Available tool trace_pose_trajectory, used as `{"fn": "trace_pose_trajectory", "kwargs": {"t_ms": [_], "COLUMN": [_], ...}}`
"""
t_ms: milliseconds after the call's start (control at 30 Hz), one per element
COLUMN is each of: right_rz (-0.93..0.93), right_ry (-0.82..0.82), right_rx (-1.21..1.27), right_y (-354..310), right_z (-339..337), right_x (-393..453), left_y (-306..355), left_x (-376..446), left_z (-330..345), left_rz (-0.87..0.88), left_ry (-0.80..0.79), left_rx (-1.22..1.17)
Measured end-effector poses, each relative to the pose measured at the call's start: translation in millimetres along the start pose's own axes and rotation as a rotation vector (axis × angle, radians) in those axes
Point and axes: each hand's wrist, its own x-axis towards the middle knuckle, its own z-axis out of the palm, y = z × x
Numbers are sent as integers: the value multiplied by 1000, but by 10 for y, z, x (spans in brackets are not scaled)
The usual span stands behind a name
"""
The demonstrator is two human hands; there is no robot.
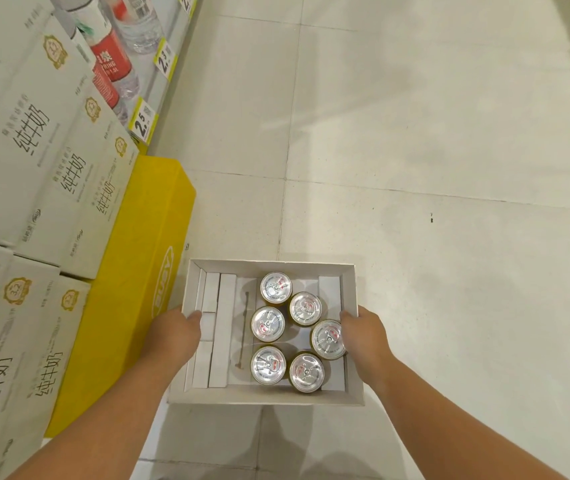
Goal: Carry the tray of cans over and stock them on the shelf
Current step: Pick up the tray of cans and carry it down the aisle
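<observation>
Cans [287, 332], six upright in the cardboard tray [269, 398], ride above the floor beside the yellow platform [131, 299], left hand [172, 336] and right hand [363, 332] gripping opposite walls, so keeping it level should stop them toppling.

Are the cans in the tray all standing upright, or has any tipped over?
All upright: six cans in the tray show round silver tops facing the camera.
</observation>
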Motion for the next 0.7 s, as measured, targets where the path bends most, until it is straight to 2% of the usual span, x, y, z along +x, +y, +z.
{"fn": "trace_pose_trajectory", "kwargs": {"t_ms": [367, 533, 700], "right_rz": [-40, -104, -130], "right_ry": [-3, 32, 35], "right_rx": [-14, -14, -29], "right_y": [-214, -857, -1748], "right_z": [-219, -792, -1695], "right_x": [-77, -457, -1312], "left_y": [348, 878, 1557], "left_x": [-104, -527, -1427], "left_z": [-259, -837, -1783], "left_rz": [51, 85, 147], "left_ry": [-7, 12, 40], "left_rx": [32, 35, -43]}}
